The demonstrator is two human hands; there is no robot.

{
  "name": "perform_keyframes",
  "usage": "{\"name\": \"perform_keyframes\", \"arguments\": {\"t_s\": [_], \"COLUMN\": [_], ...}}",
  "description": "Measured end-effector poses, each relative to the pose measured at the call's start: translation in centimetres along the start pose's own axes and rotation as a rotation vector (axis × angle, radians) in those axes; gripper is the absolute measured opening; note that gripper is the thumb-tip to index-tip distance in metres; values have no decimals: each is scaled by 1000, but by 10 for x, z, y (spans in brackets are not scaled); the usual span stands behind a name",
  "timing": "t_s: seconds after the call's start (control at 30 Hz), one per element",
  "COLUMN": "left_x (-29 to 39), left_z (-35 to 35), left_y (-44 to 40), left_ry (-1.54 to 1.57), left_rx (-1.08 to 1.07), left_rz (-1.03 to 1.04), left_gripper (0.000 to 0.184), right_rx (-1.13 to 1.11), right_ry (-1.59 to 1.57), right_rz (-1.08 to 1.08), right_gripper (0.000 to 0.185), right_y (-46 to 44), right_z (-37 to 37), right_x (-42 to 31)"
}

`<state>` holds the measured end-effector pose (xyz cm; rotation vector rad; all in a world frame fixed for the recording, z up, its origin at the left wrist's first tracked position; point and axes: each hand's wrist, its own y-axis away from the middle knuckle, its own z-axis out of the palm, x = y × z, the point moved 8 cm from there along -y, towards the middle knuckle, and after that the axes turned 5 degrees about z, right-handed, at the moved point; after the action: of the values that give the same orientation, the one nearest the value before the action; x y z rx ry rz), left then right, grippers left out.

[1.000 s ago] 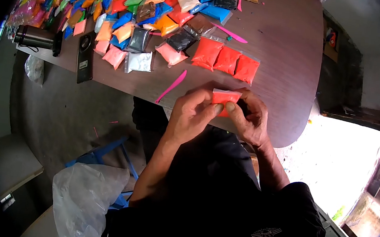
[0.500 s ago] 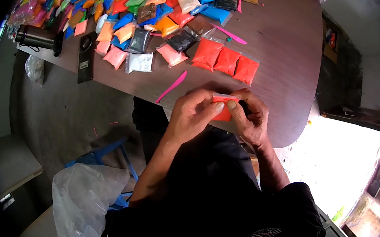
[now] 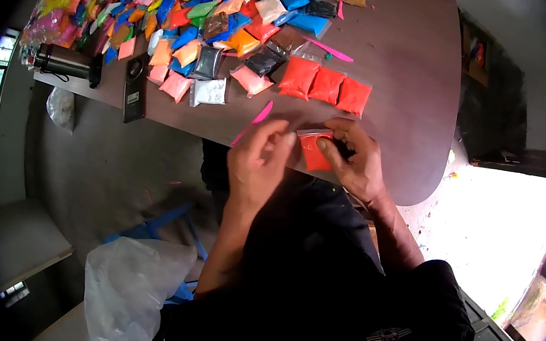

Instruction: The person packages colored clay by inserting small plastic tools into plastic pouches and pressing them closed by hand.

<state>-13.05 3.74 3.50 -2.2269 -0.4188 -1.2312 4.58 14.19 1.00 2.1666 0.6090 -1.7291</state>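
Observation:
Between thumb and fingers, my right hand (image 3: 357, 159) grips a small clear packet of red clay-like material (image 3: 315, 151) by its right side, above the table's front edge. Just left of the packet is my left hand (image 3: 261, 159), apart from it, fingers loosely bent and apart with nothing seen in them. A pink plastic knife (image 3: 262, 115) lies behind my left hand, partly covered by it. Farther back, three similar red packets (image 3: 326, 84) lie side by side on the table.
A large heap of coloured packets (image 3: 203, 10) covers the table's back left. A dark phone-like device (image 3: 135, 89) and a metal flask (image 3: 65, 62) lie along the left front edge. Another pink knife (image 3: 332, 50) rests behind the red packets. A clear plastic bag (image 3: 131, 289) is at lower left.
My left hand has let go of the packet and moved left. My right hand still holds the packet, which has tilted slightly. The view has shifted a little.

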Motion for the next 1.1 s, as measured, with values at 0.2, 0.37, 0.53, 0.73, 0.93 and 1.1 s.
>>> {"name": "perform_keyframes", "arguments": {"t_s": [0.2,0.37,0.53,0.73,0.93,1.1], "left_x": [-29,-30,-36,-31,-34,-29], "left_z": [-36,-31,-29,-28,-29,-24], "left_y": [-11,-14,-17,-19,-20,-17], "left_ry": [-406,-509,-459,-514,-464,-531], "left_rx": [36,-51,-85,-142,-161,-171], "left_rz": [123,147,136,155,61,135], "left_gripper": [18,14,10,10,10,11], "right_rx": [-21,162,65,-91,-129,-119], "right_ry": [168,278,436,502,523,507], "right_rz": [-34,-157,-359,-410,-420,-432], "right_gripper": [34,35,37,45,47,46], "right_y": [2,11,24,26,24,24], "right_z": [3,-9,-13,-7,-4,-5], "right_x": [-6,-27,-28,-36,-33,-31]}}
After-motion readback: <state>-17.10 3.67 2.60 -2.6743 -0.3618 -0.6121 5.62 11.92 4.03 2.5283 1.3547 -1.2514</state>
